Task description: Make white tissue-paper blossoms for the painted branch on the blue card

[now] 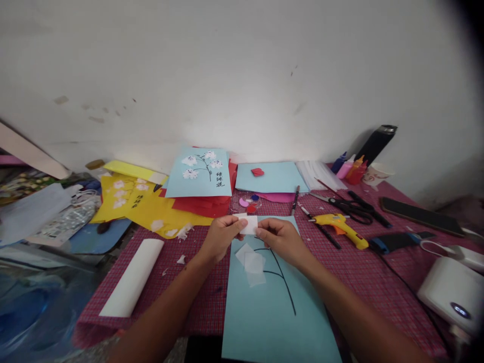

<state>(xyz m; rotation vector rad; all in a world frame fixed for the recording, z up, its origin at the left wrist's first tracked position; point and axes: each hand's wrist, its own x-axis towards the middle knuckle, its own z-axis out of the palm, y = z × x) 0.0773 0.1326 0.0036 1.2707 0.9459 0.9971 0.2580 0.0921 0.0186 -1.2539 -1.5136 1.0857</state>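
A small piece of white paper point(250, 225) is held up above the top of a light blue sheet point(272, 327). My left hand point(221, 236) pinches its left side between thumb and fingers. At its lower right edge, the closed thumb and fingertips of my right hand point(282, 239) grip the same piece. Black branch lines point(283, 275) run down the blue sheet. Left of these lines lie several thin white paper squares point(254, 263), overlapping one another.
Behind stand a finished flower picture point(198, 174) and another blue sheet point(270, 177). Yellow paper point(151, 204) and a rolled white sheet point(132, 277) lie left. To the right are scissors point(350, 206), a yellow glue gun point(340, 227), a black marker point(325, 234) and a white device point(449, 292).
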